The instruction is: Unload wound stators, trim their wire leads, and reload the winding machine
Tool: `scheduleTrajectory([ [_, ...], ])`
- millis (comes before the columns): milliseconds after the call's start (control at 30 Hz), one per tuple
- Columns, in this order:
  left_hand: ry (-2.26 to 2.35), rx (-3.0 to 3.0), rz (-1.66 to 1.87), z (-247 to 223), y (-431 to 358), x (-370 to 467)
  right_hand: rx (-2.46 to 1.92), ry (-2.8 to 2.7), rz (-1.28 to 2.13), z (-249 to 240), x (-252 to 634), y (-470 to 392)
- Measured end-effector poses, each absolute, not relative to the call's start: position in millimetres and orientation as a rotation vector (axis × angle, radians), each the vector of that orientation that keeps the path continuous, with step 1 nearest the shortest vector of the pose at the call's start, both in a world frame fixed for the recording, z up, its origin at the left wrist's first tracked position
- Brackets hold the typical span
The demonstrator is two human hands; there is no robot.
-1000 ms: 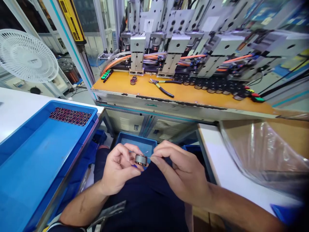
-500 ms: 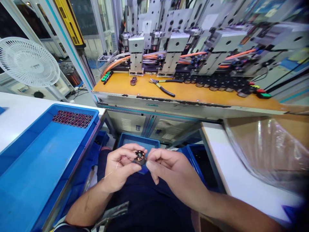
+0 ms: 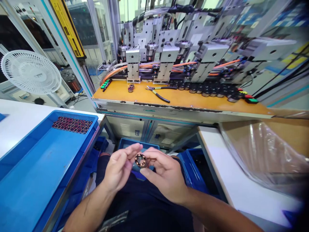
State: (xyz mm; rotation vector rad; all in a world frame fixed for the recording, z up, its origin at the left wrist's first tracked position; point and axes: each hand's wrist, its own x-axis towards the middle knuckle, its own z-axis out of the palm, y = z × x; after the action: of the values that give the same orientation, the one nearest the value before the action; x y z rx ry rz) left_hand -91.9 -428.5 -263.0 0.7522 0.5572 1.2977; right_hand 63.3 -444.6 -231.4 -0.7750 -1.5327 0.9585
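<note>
A small round wound stator (image 3: pixel 140 160), a dark ring with copper windings round an open middle, is above my lap. My right hand (image 3: pixel 166 172) grips it between thumb and fingers, its open face turned toward me. Just left of the stator is my left hand (image 3: pixel 118 166), its thumb pressed against the forefinger and other fingers reaching past toward the ring. Whatever that pinch holds, if anything, is too small to make out.
On the left, a blue tray (image 3: pixel 45 161) has rows of small stators (image 3: pixel 71 125). Pliers (image 3: pixel 158 93), two stators (image 3: pixel 130 88) and a row of dark parts (image 3: pixel 205 90) lie on the orange bench before the machine (image 3: pixel 166 61). A fan (image 3: pixel 31 72) stands left; plastic sheeting (image 3: pixel 263 151) lies right.
The stator has passed from my left fingers into my right hand, and its face has tipped toward me. My left hand has drawn off it. The view has tilted up slightly.
</note>
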Motion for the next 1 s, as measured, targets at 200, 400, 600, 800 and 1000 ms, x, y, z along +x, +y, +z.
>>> scheduleTrajectory([
  [200,1.109,1.354,1.569,-262.1,-445.7,-96.3,-0.774,-1.917,-0.458,-247.9,86.7,-424.7],
  [400,1.069,1.911,1.421,-224.2,-450.9,-95.3,-0.542,-2.042,-0.647,-250.1,90.7,-428.4],
  [600,0.990,1.980,1.364,-226.2,-442.2,-102.7,-0.766,-1.924,0.100,-226.3,79.5,-448.1],
  [800,0.851,1.663,1.306,-230.0,-444.5,-104.3,-0.793,-1.749,0.480,-218.0,71.5,-452.7],
  [1000,0.823,1.625,1.291,-227.9,-442.6,-108.4,-0.945,-1.656,0.735,-223.1,91.0,-450.5],
])
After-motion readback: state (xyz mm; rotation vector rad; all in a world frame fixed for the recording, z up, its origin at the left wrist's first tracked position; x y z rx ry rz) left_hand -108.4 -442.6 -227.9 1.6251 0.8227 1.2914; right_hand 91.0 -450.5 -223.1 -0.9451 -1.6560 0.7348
